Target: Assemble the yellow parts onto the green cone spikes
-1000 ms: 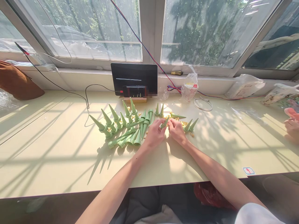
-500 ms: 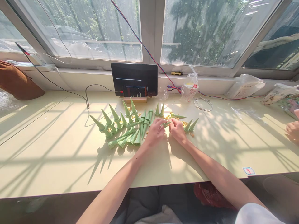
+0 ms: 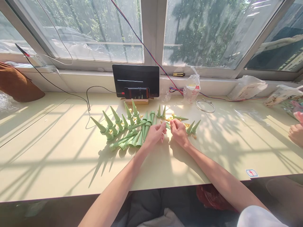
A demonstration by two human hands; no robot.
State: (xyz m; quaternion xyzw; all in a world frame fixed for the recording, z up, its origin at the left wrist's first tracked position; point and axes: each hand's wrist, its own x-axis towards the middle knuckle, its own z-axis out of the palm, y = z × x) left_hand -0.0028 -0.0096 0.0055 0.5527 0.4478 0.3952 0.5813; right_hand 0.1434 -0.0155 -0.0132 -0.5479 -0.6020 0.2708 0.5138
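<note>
My left hand (image 3: 156, 134) is above the table, right of a pile of green plastic spikes (image 3: 132, 138). Its fingers are curled together, and anything inside them is too small to see. Close beside it, my right hand (image 3: 179, 130) is closed, its thumb and fingers pinched at one end of a green spike (image 3: 168, 126). That spike shows only partly, in the gap between the hands. Small yellow pieces (image 3: 174, 116) lie just beyond my fingers. Several green spikes stand point up at the left, two more (image 3: 161, 111) behind my hands, and two (image 3: 193, 127) right of my right hand.
A tablet (image 3: 136, 78) with a phone (image 3: 136, 93) before it stands at the back. Right of them are a plastic-wrapped cup (image 3: 192, 88), a coiled cable (image 3: 205, 106) and a screwdriver (image 3: 178, 74). Another person's hand (image 3: 295, 132) is at the right edge.
My left hand has drawn back slightly left and toward me, opening a gap between the hands. My right hand stays nearly in place, by the green spike.
</note>
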